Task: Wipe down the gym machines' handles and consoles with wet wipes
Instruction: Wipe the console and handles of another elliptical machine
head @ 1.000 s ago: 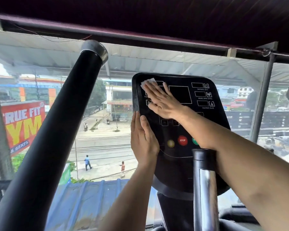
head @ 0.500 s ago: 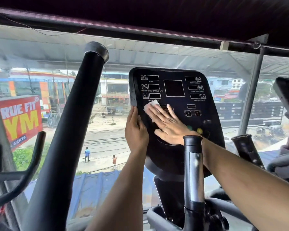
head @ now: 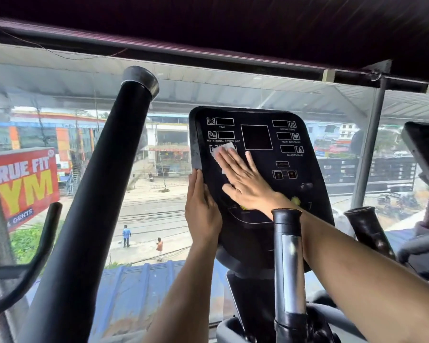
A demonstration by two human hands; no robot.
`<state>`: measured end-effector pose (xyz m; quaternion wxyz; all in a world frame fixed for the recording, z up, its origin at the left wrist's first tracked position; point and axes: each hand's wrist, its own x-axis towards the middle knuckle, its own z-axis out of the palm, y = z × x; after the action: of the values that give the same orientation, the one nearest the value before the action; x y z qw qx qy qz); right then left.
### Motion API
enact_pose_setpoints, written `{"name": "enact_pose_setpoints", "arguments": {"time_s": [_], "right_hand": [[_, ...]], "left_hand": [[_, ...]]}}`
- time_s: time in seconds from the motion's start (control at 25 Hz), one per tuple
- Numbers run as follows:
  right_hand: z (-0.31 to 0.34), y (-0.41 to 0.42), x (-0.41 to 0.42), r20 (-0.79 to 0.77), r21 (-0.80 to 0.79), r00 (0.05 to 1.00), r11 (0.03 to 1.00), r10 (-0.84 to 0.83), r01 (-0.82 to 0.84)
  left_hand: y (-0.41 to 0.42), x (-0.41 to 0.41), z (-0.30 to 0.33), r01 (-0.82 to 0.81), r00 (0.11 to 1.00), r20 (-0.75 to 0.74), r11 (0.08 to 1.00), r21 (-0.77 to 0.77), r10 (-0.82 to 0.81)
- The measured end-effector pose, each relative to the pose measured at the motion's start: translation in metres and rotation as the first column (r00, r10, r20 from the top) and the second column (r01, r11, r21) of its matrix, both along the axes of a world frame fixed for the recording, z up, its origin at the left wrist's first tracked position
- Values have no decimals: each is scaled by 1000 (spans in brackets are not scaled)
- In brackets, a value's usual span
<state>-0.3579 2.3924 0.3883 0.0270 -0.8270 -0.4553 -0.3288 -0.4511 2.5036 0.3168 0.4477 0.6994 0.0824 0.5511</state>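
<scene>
Two bare hands at black console (head: 278,154) of gym machine. Right hand (head: 245,179): fingers straight and spread, palm flat, pressing white wet wipe (head: 224,150) against console's left side, near lowest of three left-hand display boxes; wipe corner visible beyond fingertips. Left hand (head: 201,209): fingers straight and together, laid along console's left edge, below wipe, curled round nothing. Long black handle (head: 104,194) rising diagonally at left, well apart from both hands. Short upright handle (head: 286,256) in foreground, crossing right forearm. Second short handle (head: 368,229) at right. Window (head: 159,184) behind console, with street, two pedestrians and red gym sign (head: 22,184) outside.
</scene>
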Motion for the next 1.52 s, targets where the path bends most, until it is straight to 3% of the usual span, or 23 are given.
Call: {"name": "enact_pose_setpoints", "arguments": {"time_s": [0.16, 0.36, 0.52, 0.68, 0.8, 0.96, 1.2, 1.36, 1.52], "right_hand": [[-33, 2, -18, 61, 66, 998, 997, 21, -25], [-42, -24, -7, -52, 157, 996, 985, -68, 75], [-16, -16, 7, -145, 183, 985, 976, -89, 115], [-39, -15, -11, -68, 158, 997, 987, -30, 40], [-63, -36, -10, -8, 201, 994, 973, -112, 111], [-37, -44, 12, -133, 271, 969, 933, -207, 236], [-30, -20, -3, -106, 202, 986, 968, -126, 145], [-39, -60, 27, -160, 334, 963, 906, -217, 260], [-11, -60, 40, -284, 335, 939, 897, -194, 287]], "left_hand": [[1, 2, 0, 18, 997, -76, 998, 64, -14], [11, 10, -1, 82, 986, -158, 970, 228, -46], [10, 10, -3, 59, 989, -145, 969, 240, -25], [11, 10, -4, 57, 989, -143, 969, 239, -23], [9, 8, -4, 63, 990, -135, 968, 241, -31], [7, 6, -5, 68, 989, -141, 973, 221, -37], [8, 7, -4, 61, 990, -139, 975, 213, -31], [1, 6, -2, -28, 980, -184, 973, 229, 72], [-5, 9, 0, -91, 973, -181, 961, 262, 141]]}}
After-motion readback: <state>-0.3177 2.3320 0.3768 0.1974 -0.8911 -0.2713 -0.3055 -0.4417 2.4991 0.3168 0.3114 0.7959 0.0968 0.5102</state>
